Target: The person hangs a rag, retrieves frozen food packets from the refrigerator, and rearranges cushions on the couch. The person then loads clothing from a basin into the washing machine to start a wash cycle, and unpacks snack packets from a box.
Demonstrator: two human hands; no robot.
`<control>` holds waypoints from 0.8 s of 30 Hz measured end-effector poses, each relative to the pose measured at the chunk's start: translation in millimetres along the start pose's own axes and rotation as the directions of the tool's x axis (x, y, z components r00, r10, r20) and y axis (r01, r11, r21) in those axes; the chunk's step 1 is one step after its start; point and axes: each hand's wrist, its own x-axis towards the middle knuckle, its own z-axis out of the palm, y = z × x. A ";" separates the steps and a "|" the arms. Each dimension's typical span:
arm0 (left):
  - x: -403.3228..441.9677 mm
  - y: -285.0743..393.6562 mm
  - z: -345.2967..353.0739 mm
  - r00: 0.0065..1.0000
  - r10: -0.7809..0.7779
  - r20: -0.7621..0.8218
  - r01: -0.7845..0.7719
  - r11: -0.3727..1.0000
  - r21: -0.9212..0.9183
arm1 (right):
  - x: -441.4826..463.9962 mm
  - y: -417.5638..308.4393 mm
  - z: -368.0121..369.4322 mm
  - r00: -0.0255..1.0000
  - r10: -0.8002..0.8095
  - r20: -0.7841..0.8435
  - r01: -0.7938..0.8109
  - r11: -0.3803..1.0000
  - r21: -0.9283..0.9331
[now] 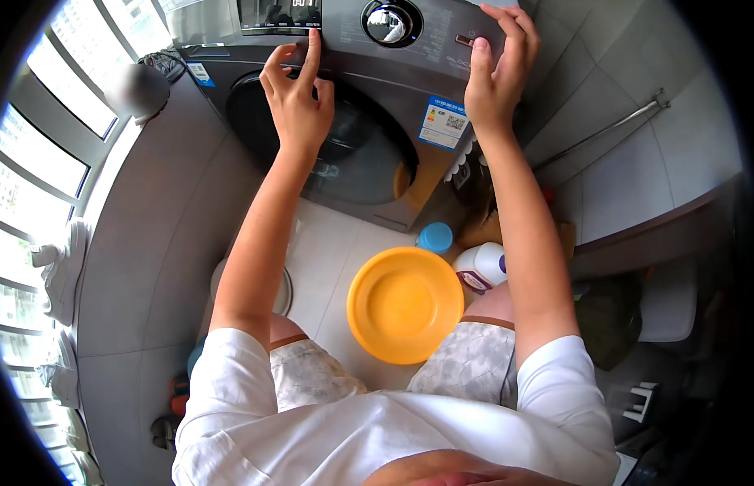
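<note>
A dark grey front-loading washing machine [345, 65] stands in front of me, its round glass door [353, 154] closed. My left hand [300, 105] is raised to the panel, its index fingertip at the lower edge of the lit display [281, 16]. The other fingers are loosely bent and hold nothing. To the right of the silver dial [391, 23], my right hand [502, 69] rests at the machine's upper right corner. Its thumb is at a small button [464, 40], with the fingers apart near the top edge; exact contact is hard to tell.
Between my knees and the machine, an orange basin [405, 304] sits on the tiled floor. Beside it are a blue-lidded container [434, 237] and a white bottle [480, 267]. White shoes [63, 275] line the window ledge at left. A metal bar [604, 130] runs along the right wall.
</note>
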 end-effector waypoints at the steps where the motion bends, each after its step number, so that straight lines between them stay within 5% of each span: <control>1: 1.1 -2.8 -0.5 1.000 0.017 0.000 -0.017 1.000 0.016 | -1.1 0.6 1.4 1.000 0.007 -0.013 -0.007 1.000 0.010; 6: -2.8 12.3 -12.3 0.997 -0.032 0.077 0.024 0.995 0.094 | -0.4 2.2 2.3 1.000 0.017 0.007 -0.017 0.999 0.028; 10: -11.6 46.5 -31.9 0.924 -0.332 0.188 0.369 0.904 -0.216 | 2.3 2.8 -2.7 0.998 0.020 0.061 -0.019 1.000 -0.009; 13: -42.1 85.3 -64.7 0.718 -0.556 0.419 0.683 0.680 -0.267 | 12.9 1.5 -6.0 0.997 0.036 0.070 -0.037 0.999 0.011; 14: -61.8 96.8 -76.2 0.643 -0.588 0.490 0.757 0.586 -0.289 | 24.3 0.1 -12.5 0.998 -0.014 0.064 0.017 0.999 -0.046; 16: -85.8 133.9 -114.5 0.367 -0.634 0.680 0.917 0.368 -0.151 | 36.2 -35.7 -44.2 0.907 0.289 0.306 -0.273 0.957 -0.094; 17: -105.4 145.7 -139.9 0.220 -0.549 0.806 0.950 0.309 -0.049 | 38.1 -53.1 -60.1 0.854 0.373 0.362 -0.412 0.910 0.036; 18: -113.4 167.6 -164.0 -0.083 -0.455 0.887 0.996 -0.054 0.066 | 37.4 -71.6 -79.6 0.794 0.437 0.424 -0.540 0.827 0.158; 19: -117.3 189.4 -187.7 -0.409 -0.271 0.871 0.854 -0.449 0.261 | 39.5 -94.9 -103.7 0.726 0.485 0.488 -0.615 0.776 0.143; 20: -103.8 215.1 -210.9 -0.584 -0.129 0.802 0.707 -0.566 0.424 | 38.2 -120.4 -128.5 0.653 0.526 0.544 -0.684 0.719 0.126; 22: -111.7 242.2 -253.3 -0.592 0.077 0.802 0.642 -0.558 0.527 | 7.8 -167.6 -185.5 0.372 0.621 0.690 -0.865 0.502 0.015; 24: -58.6 287.8 -271.8 -0.714 0.004 0.700 0.619 -0.463 0.634 | 8.2 -202.5 -242.5 0.177 0.749 0.638 -0.954 0.290 -0.076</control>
